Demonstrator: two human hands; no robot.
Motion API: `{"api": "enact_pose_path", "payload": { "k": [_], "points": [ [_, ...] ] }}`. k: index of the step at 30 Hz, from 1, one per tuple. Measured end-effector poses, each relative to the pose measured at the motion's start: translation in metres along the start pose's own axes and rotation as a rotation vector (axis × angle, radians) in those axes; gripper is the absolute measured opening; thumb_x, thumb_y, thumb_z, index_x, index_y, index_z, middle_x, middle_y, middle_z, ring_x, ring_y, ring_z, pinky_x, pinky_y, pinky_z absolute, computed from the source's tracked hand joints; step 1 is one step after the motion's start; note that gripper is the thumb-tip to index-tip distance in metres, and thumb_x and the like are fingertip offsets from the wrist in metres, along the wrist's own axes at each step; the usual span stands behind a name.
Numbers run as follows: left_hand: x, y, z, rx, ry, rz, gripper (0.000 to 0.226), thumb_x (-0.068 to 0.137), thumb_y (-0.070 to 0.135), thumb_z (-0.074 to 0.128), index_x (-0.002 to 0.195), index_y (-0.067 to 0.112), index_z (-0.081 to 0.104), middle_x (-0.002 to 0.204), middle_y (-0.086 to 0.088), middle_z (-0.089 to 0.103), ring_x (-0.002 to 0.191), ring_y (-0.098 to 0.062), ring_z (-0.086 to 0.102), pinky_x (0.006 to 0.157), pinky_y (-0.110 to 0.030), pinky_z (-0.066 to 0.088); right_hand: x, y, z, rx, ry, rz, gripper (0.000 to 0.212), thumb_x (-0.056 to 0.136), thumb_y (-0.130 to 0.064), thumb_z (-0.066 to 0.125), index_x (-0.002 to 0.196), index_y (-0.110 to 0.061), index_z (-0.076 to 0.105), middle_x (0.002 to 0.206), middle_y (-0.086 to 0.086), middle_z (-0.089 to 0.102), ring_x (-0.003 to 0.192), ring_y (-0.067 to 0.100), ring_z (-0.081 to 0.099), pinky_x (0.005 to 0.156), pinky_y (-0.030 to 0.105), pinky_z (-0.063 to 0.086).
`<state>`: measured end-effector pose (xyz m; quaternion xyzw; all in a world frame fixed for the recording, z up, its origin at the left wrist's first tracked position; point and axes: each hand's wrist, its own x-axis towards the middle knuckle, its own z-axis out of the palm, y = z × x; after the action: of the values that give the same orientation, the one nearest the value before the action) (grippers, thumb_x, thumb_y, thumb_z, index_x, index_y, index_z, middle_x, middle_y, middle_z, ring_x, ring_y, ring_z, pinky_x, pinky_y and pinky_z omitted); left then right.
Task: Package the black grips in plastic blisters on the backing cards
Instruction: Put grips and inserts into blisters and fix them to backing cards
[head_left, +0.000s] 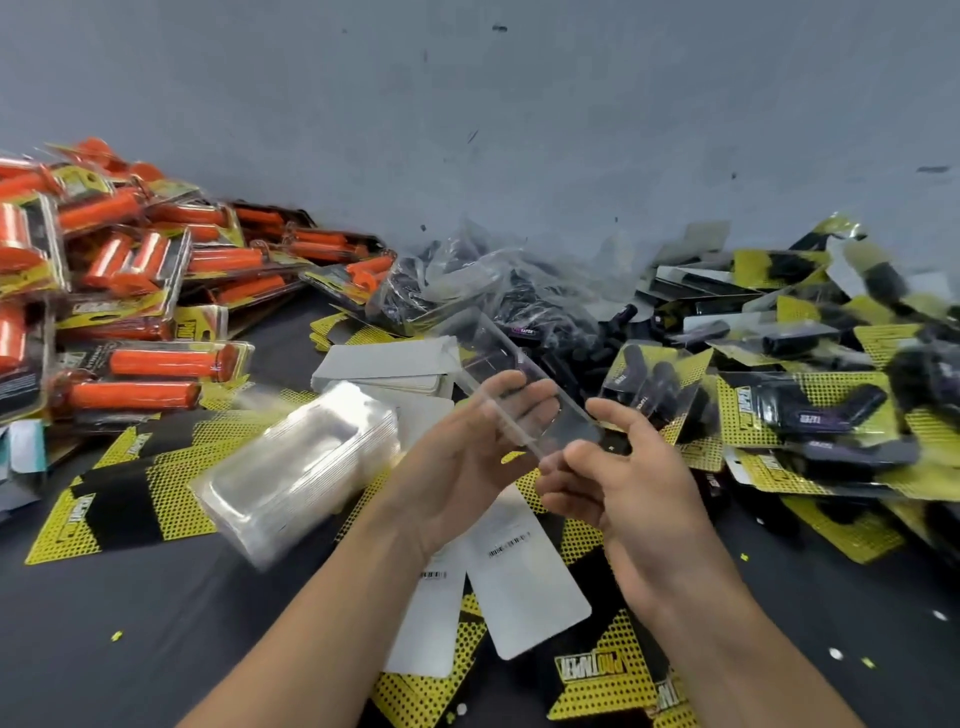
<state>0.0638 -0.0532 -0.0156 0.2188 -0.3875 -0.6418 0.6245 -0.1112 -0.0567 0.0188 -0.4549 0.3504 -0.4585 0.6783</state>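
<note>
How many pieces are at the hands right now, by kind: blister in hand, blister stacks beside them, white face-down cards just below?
Held clear blister, in left hand and right hand: 1
Loose stack of clear blisters: 1
Single white face-down cards: 2
Total: 4

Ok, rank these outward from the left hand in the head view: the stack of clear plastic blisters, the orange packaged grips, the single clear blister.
1. Single clear blister: held in the left hand.
2. Stack of clear plastic blisters: just left, on the table.
3. Orange packaged grips: far-left pile.
</note>
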Motion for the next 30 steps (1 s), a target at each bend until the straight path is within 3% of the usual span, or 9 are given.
{"api": "enact_pose_path", "payload": {
  "k": [5, 8, 10, 13, 16, 20, 24, 27, 30],
  "points": [
    [-0.003, 0.002, -0.006, -0.015, 0.082, -0.067, 0.050, 0.094, 0.043, 0.067, 0.138, 0.019, 0.063, 0.123, -0.011, 0.067, 0.111, -0.023, 0.066, 0.097, -0.040, 0.055, 0.003, 0.007, -0.007, -0.533, 0.144, -0.245, 0.022, 0.100, -0.019, 0.062, 0.116, -0.034, 0.062, 0.078, -0.002, 0.075, 0.062, 0.013, 0.070, 0.059, 0.031, 0.059],
    [-0.004, 0.003, -0.007, -0.119, 0.178, -0.095, 0.049, 0.105, 0.045, 0.047, 0.143, 0.019, 0.063, 0.102, -0.010, 0.066, 0.089, -0.019, 0.064, 0.084, -0.034, 0.056, 0.014, 0.005, -0.004, -0.796, 0.232, -0.438, 0.026, 0.100, -0.016, 0.060, 0.105, -0.041, 0.064, 0.086, -0.018, 0.071, 0.083, -0.004, 0.067, 0.069, 0.014, 0.056],
    [-0.005, 0.005, -0.008, -0.160, 0.227, -0.085, 0.049, 0.108, 0.044, 0.042, 0.142, 0.016, 0.064, 0.096, -0.011, 0.064, 0.082, -0.019, 0.061, 0.078, -0.031, 0.056, 0.033, 0.002, 0.006, -0.981, 0.221, -0.469, 0.031, 0.100, -0.008, 0.058, 0.113, -0.035, 0.068, 0.099, -0.022, 0.068, 0.091, -0.005, 0.063, 0.074, 0.006, 0.047],
    [-0.003, 0.008, -0.010, -0.193, 0.295, -0.033, 0.050, 0.107, 0.043, 0.045, 0.142, 0.012, 0.063, 0.094, -0.013, 0.063, 0.079, -0.020, 0.059, 0.072, -0.030, 0.057, 0.079, -0.004, 0.024, -1.331, 0.079, -0.359, 0.041, 0.095, -0.004, 0.059, 0.128, -0.026, 0.065, 0.119, -0.001, 0.070, 0.108, 0.019, 0.061, 0.086, 0.031, 0.052],
    [-0.001, 0.009, -0.010, -0.207, 0.352, -0.018, 0.049, 0.107, 0.043, 0.045, 0.141, 0.012, 0.062, 0.092, -0.013, 0.062, 0.076, -0.020, 0.058, 0.070, -0.028, 0.056, 0.119, -0.003, 0.039, -1.627, -0.063, -0.240, 0.048, 0.094, -0.009, 0.063, 0.140, -0.023, 0.054, 0.127, 0.008, 0.063, 0.112, 0.031, 0.060, 0.081, 0.038, 0.047],
    [0.000, 0.010, -0.011, -0.217, 0.383, -0.040, 0.049, 0.108, 0.043, 0.043, 0.138, 0.011, 0.064, 0.091, -0.014, 0.063, 0.076, -0.020, 0.058, 0.069, -0.028, 0.055, 0.145, 0.005, 0.043, -1.683, -0.056, -0.272, 0.044, 0.093, -0.004, 0.057, 0.134, -0.021, 0.054, 0.125, 0.012, 0.061, 0.110, 0.037, 0.061, 0.076, 0.038, 0.042],
    [-0.001, 0.009, -0.011, -0.193, 0.420, -0.053, 0.051, 0.108, 0.045, 0.042, 0.138, 0.010, 0.063, 0.093, -0.014, 0.065, 0.079, -0.020, 0.059, 0.074, -0.028, 0.052, 0.148, 0.002, 0.040, -1.833, -0.102, -0.146, 0.069, 0.092, -0.007, 0.060, 0.154, -0.028, 0.038, 0.144, 0.015, 0.044, 0.121, 0.041, 0.057, 0.081, 0.042, 0.043],
    [-0.002, 0.010, -0.010, -0.181, 0.425, -0.057, 0.050, 0.107, 0.045, 0.043, 0.138, 0.011, 0.063, 0.094, -0.014, 0.065, 0.081, -0.020, 0.060, 0.077, -0.030, 0.050, 0.140, 0.003, 0.041, -1.804, 0.005, -0.238, 0.048, 0.090, -0.002, 0.059, 0.135, -0.018, 0.051, 0.131, 0.016, 0.058, 0.114, 0.040, 0.061, 0.077, 0.040, 0.041],
    [-0.002, 0.009, -0.011, -0.195, 0.414, -0.062, 0.050, 0.108, 0.045, 0.042, 0.136, 0.011, 0.066, 0.095, -0.014, 0.065, 0.082, -0.020, 0.060, 0.079, -0.031, 0.050, 0.135, 0.002, 0.044, -1.801, 0.024, -0.268, 0.042, 0.088, 0.001, 0.061, 0.125, -0.012, 0.048, 0.118, 0.015, 0.066, 0.108, 0.039, 0.064, 0.072, 0.041, 0.040]
  ]
}}
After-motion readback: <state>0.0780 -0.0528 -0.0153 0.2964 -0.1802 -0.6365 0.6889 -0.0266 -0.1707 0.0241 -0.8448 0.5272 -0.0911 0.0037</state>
